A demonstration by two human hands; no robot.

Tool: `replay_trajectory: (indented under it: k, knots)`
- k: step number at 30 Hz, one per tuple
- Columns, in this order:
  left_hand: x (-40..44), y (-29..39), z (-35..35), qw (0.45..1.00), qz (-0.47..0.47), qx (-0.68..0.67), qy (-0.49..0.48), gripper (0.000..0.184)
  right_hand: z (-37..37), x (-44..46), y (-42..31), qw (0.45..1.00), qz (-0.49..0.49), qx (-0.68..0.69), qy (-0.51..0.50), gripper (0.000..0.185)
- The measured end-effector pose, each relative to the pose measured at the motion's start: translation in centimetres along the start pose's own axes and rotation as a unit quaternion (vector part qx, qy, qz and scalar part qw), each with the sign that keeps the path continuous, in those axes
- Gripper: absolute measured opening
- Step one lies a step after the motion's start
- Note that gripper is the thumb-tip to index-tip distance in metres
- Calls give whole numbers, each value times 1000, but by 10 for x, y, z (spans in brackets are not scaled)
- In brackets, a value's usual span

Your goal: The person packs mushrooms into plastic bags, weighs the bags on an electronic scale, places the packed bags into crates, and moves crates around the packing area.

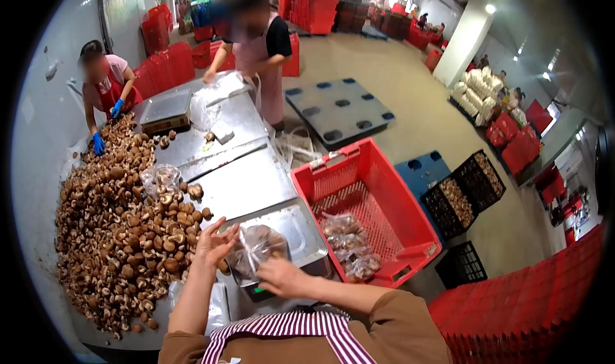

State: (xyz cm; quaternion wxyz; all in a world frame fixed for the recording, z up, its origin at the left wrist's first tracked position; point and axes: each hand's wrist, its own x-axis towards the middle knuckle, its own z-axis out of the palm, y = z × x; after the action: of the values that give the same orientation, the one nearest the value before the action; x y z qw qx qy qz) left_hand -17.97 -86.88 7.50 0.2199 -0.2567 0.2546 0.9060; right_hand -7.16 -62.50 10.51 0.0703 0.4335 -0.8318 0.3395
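A clear plastic bag of mushrooms (264,243) rests on the metal pan of a scale (309,232) in front of me. My right hand (282,277) is at the bag's near side, fingers curled onto the plastic. At the bag's left edge is my left hand (216,242), its fingers stretched out and apart beside the film. Just left of that hand spreads a big heap of loose brown mushrooms (128,236). Flat plastic bags (219,305) lie under my left forearm.
A red crate (400,226) with several filled bags (351,242) stands right of the scale. Across the table are a second scale (165,109), a worker with blue gloves (98,143) and another person (256,56). Pallets (339,107), black crates (462,264) and stacked red crates (519,300) occupy the right.
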Motion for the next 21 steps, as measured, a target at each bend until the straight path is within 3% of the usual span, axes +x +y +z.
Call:
replay_trajectory:
  k: [2,3,5,6,7,8,10,11,12,13,16,18,21]
  knots:
    - [-12,-16,21,992,84,95,-19,45,-4,-5,19,994,90,35,50,21]
    - [-25,-20,40,980,108,159,-58,42,-8,-5,28,989,86,16,119,22]
    - [-57,-42,80,934,139,302,-135,38,-25,-5,24,974,150,-9,172,58]
    - [-70,-59,100,895,152,379,-178,37,-27,-8,30,971,185,24,147,71]
    - [-82,-76,114,885,121,398,-207,35,-22,-11,37,966,174,16,192,73]
    - [-91,-89,128,880,49,394,-262,35,-20,-17,45,967,184,-38,171,69]
    - [-96,-114,137,821,33,447,-354,37,-21,-28,63,965,165,-37,200,58]
    - [-93,-119,141,801,35,461,-381,37,-32,-32,68,954,142,-14,264,46]
    - [-91,-124,146,781,36,472,-408,38,-46,-40,70,952,153,-10,264,46]
    - [-92,-126,153,809,9,442,-386,41,-66,-47,69,946,192,41,257,41]
    - [-79,-127,165,802,117,479,-338,44,-100,-86,99,887,377,126,235,38]
    - [-69,-125,155,803,118,487,-323,42,-107,-121,160,932,298,-37,202,36]
    - [-64,-125,133,838,23,487,-246,36,-151,-125,206,913,380,34,148,30]
